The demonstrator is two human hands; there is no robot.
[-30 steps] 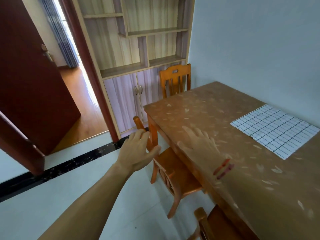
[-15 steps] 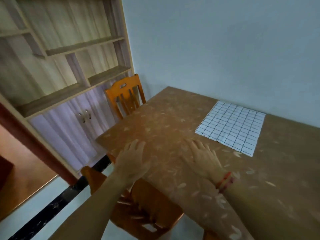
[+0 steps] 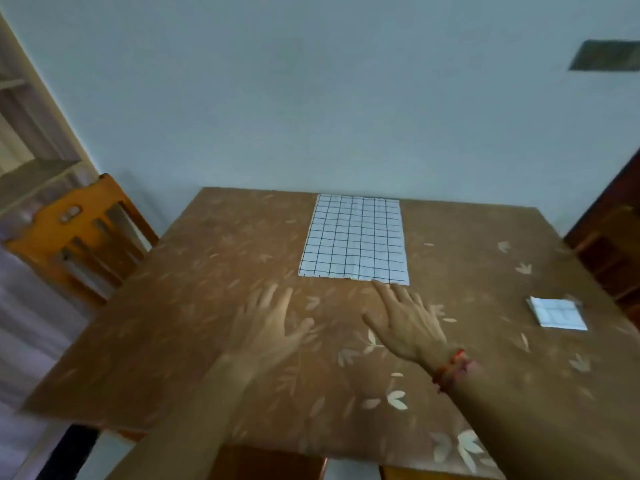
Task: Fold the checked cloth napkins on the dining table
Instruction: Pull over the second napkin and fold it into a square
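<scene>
Brown table (image 3: 173,341), two checked napkins (image 3: 353,239), one folded (image 3: 557,313), two open hands (image 3: 270,327)

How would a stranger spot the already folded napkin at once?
Start at the brown leaf-patterned dining table. Look to its right side, beyond the right hand, where the folded napkin lies alone. Unlike the large checked napkin spread flat near the wall, it is a small compact square.

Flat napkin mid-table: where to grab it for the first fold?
Probably pinch its two near corners, coming from the near edge: the napkin lies flat, that edge closest. The right hand nearly touches the right corner; the left hand is short.
</scene>
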